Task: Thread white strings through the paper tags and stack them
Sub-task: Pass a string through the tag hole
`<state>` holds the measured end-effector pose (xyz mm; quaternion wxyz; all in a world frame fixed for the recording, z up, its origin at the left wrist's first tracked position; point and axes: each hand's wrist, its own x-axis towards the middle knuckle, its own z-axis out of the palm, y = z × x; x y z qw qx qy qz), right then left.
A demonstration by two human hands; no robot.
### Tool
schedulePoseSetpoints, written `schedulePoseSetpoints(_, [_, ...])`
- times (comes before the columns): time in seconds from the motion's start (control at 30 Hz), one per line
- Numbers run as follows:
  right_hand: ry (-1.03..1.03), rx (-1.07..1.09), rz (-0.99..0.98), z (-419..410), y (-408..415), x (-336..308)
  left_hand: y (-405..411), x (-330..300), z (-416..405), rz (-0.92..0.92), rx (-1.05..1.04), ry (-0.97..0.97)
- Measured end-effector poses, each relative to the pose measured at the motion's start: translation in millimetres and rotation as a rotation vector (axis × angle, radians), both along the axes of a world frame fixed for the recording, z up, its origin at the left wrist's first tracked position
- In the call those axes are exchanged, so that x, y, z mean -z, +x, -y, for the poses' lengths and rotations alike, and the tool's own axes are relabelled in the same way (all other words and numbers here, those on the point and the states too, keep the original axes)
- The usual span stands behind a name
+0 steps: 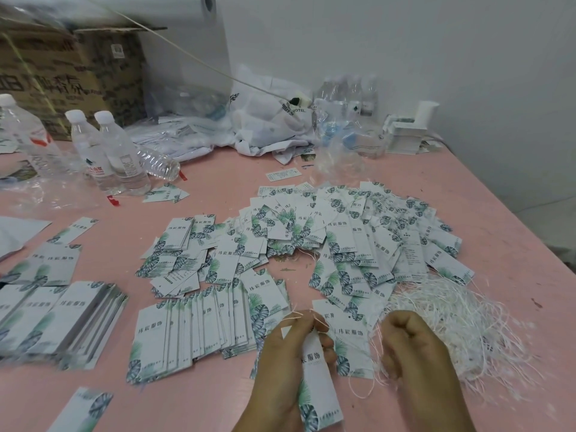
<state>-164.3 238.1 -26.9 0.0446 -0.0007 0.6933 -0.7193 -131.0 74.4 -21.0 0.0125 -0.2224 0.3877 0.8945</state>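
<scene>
While the left hand point(288, 347) pinches one paper tag point(318, 381) by its upper end, with short white string ends point(307, 316) standing out above the fingers, the right hand point(408, 341) is curled closed just beside it, at the edge of the loose pile of white strings point(461, 325). I cannot tell if the right hand really holds a string, because the fingers are folded under and hide it. The hole of the tag is also hidden behind the left fingers, so I cannot say if the string is already through.

The first danger, in my opinion, is the pile of strings itself. The strings lie tangled together, and a thin loop point(361, 391) hangs below the held tag. If the right hand pulls one string away, it may drag several others with it, or the loop may catch on the tags lying under the hands.

The second danger is the grip of the left hand. The tag is held only at one end and it hangs down toward the person. If the pinch becomes loose during the pull, the string ends can slip back out of the hole.

The third danger is the stacking. The fanned row of tags point(199, 325) on the pink table point(498, 232) lies just left of the left hand, and the scattered heap point(343, 232) is behind. A careless movement of the wrist could push the row apart, or mix finished tags with unthreaded ones
</scene>
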Motion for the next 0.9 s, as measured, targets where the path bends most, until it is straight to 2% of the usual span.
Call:
schedulePoseSetpoints(0.1, [0.285, -0.107, -0.132, 6.4, 10.2, -2.9, 1.4, -0.9, -2.1, -0.014, 0.043, -0.138])
schedulePoseSetpoints(0.23, [0.489, -0.181, -0.119, 15.1, 16.3, -2.9, 2.8, 1.1, -4.3, -0.051, 0.093, -0.318])
schedulePoseSetpoints(0.4, [0.484, -0.162, -0.125, 12.6, 15.6, -7.7, 4.7, 2.7, -4.9, -0.065, 0.146, -0.439])
schedulePoseSetpoints(0.53, [0.371, -0.165, -0.119, 6.7, 10.0, -9.3, 2.7, 6.7, -3.0, -0.037, 0.132, -0.433])
schedulePoseSetpoints(0.67, [0.101, -0.147, 0.018, 2.9, 7.1, -11.1, 2.0, 6.9, -2.0, -0.004, 0.12, -0.369])
schedulePoseSetpoints(0.77, [0.073, -0.112, 0.02, 2.1, 5.9, -7.3, 0.8, 4.2, -1.0, 0.054, 0.096, -0.267])
schedulePoseSetpoints(0.9, [0.127, -0.025, -0.014, 0.7, 3.6, -1.2, -8.7, -0.3, 1.1, 0.143, 0.075, 0.213])
